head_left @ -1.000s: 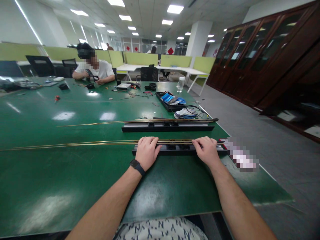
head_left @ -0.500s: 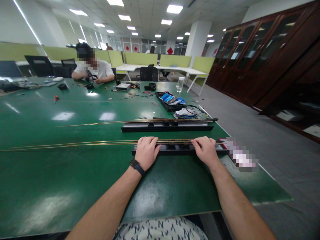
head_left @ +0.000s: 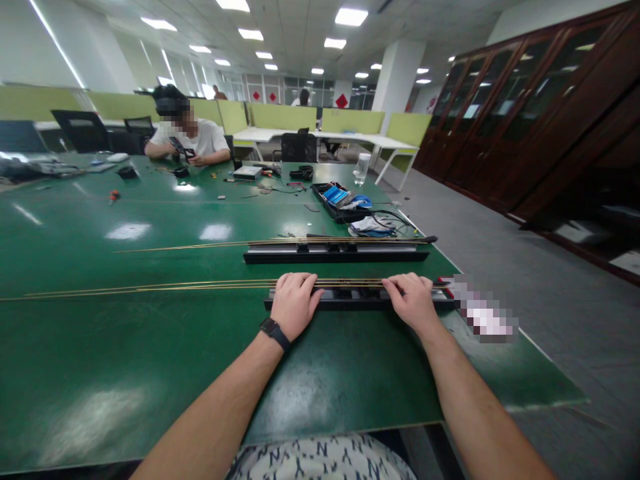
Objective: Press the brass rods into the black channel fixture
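- Left hand (head_left: 295,303): fingers curled over thin brass-coloured rods (head_left: 225,285); gripping or merely resting, I cannot tell.
- Right hand (head_left: 414,300): fingers bent at the same rods, grip equally unclear.
- Rods: under both hands' fingers, extending leftward past them above the tabletop (head_left: 175,347).
- Black rail (head_left: 350,305): below the fingers.
- Second rail (head_left: 335,258): beyond them.
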Motion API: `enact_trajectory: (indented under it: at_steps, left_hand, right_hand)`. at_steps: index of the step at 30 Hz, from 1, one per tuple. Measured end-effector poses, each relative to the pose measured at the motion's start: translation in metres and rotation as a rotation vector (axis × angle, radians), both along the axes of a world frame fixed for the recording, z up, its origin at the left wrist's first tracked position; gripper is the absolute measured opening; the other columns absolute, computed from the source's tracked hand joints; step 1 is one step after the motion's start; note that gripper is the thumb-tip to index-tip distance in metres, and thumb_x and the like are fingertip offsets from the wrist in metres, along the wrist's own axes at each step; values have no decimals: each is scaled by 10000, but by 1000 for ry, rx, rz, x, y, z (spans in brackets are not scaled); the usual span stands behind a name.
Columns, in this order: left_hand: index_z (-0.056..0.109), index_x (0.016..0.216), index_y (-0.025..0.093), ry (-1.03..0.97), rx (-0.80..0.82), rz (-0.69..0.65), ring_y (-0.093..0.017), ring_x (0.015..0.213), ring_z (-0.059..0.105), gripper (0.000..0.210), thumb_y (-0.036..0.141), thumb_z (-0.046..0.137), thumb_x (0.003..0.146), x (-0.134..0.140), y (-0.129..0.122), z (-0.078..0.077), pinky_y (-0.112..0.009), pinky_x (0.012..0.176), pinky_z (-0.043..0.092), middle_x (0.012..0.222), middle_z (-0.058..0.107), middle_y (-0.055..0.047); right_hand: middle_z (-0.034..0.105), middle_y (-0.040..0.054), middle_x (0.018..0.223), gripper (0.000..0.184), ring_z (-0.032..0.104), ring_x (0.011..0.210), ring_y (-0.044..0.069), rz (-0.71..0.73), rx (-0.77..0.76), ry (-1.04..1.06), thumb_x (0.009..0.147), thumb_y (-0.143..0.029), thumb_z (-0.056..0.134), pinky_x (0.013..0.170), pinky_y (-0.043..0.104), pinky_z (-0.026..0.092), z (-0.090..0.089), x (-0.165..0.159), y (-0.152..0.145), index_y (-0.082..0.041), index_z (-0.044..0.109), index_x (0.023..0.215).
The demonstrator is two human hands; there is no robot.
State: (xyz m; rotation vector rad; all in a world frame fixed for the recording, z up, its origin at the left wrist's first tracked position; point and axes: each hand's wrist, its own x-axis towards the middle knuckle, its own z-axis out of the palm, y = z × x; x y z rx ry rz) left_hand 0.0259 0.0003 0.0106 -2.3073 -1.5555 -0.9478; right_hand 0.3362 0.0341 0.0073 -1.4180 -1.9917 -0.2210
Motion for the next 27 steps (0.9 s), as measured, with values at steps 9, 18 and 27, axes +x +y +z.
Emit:
enact_trajectory:
  at_steps: [9,18,27]
  left_hand:
    - [656,1194,197,-6,5,0,-253,1055,639,284,374,602,978,0,0,-1,-450,1021,423,1130,719,-90]
    - [657,1189,206,-12,1,-8,-254,1058,639,269,364,600,978,0,0,0,-439,1018,425,1127,718,-91]
    - [654,1197,196,-3,0,-7,-257,1050,632,286,373,596,980,0,1,-1,-439,1012,429,1128,715,-92]
  right_hand:
    - [732,19,845,307,613,844,199,-4,8,23,999,-452,534,882,405,281,1,-1,-1,-232,681,844]
    - [730,15,821,314,603,834,197,16,6,2,1013,-424,510,852,402,269,1,-1,-1,-237,695,842]
    - [726,17,838,302,613,847,197,18,4,21,1006,-422,521,883,406,281,1,-2,-2,-231,679,834]
